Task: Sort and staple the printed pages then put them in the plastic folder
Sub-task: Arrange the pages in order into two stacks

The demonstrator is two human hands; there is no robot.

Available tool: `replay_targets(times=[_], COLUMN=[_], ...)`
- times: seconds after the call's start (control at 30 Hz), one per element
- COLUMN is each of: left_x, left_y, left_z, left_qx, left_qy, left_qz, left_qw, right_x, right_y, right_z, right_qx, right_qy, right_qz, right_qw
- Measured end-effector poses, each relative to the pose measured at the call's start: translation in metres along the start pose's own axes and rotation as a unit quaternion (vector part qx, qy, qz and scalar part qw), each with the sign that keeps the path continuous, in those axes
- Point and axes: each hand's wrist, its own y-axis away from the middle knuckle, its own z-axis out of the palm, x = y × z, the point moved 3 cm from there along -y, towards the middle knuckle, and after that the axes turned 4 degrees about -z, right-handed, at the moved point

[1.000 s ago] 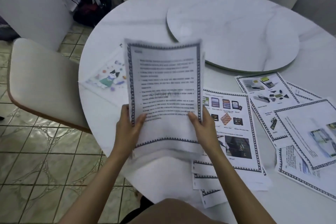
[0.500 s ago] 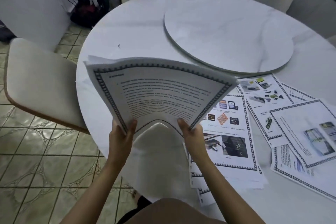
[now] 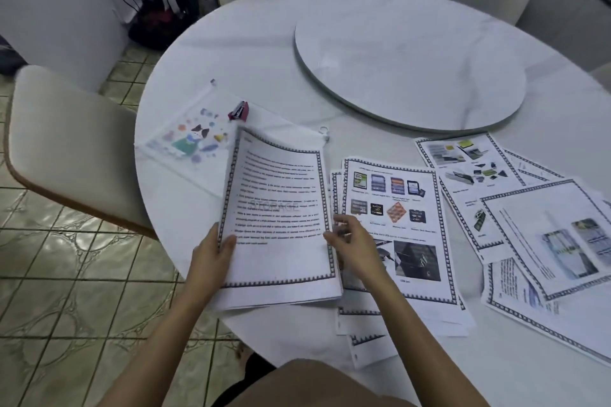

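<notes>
Item: stack of printed pages (image 3: 281, 225), lying at the near left edge of the counter (image 3: 248, 53).
- Top sheet is showing dense text, a dark patterned border and a faint grey "STORAGE" watermark; its far end is curling up.
- Left hand (image 3: 211, 254) is gripping the stack's left edge, thumb on top.
- Right hand (image 3: 353, 248) is touching the right edge with loosely curled fingers; whether it is pinching the paper cannot be told.
- Loose pages (image 3: 393, 208), bordered alike and showing colour pictures, are lying spread to the right.
- Plastic folder (image 3: 185, 142), clear with a cartoon print, is lying just beyond the stack.
- Pink stapler (image 3: 238, 111) is sitting on the folder.
- Round turntable (image 3: 410, 69) is sitting farther back.
</notes>
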Motion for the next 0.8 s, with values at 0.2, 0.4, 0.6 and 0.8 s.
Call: replay_targets(times=[0.2, 0.4, 0.6, 0.8], left_x=[-0.009, -0.012, -0.015, -0.018], left_y=[-0.002, -0.003, -0.004, -0.003], left_z=[0.001, -0.010, -0.023, -0.035], left_qx=[0.003, 0.026, 0.063, 0.090], left_qy=[0.001, -0.007, 0.037, 0.093], left_qz=[-0.043, -0.056, -0.075, -0.080], left_qw=[0.999, 0.998, 0.994, 0.988], right_x=[0.033, 0.066, 0.074, 0.081], right_y=[0.000, 0.008, 0.005, 0.003], right_z=[-0.077, -0.128, -0.132, -0.141], right_qx=[0.189, 0.264, 0.271, 0.316], right_qy=[0.111, 0.256, 0.284, 0.216], right_qz=[0.013, 0.165, 0.160, 0.127], right_qw=[0.976, 0.915, 0.906, 0.915])
